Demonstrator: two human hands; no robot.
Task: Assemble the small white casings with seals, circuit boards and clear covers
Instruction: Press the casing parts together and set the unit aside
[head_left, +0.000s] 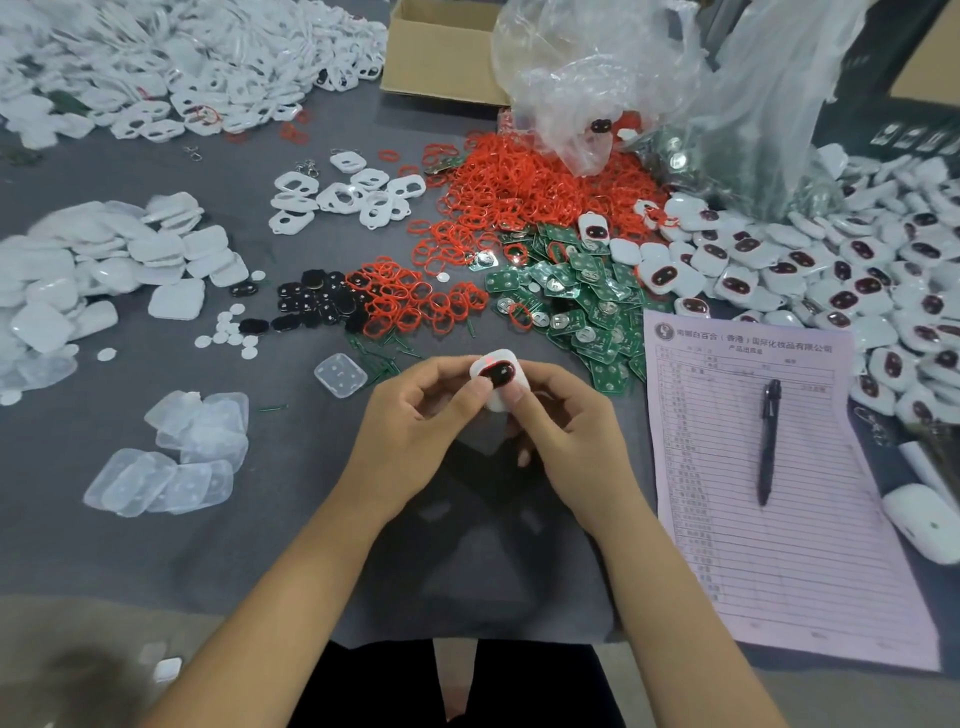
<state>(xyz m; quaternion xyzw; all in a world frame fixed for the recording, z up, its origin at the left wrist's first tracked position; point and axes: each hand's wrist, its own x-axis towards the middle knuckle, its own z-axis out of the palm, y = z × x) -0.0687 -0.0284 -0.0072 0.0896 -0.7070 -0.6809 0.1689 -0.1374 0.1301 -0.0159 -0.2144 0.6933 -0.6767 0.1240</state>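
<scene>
Now both hands (415, 415) (566, 421) pinch casing (497, 375), dark window up, tilted right-down.

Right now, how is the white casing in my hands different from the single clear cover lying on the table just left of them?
The white casing is opaque, with a dark oval window ringed in red; the clear cover is see-through and plain. The casing is held up off the table, pinched by the left hand and right hand; the cover lies flat and untouched. Both are small rounded squares of similar size.
</scene>
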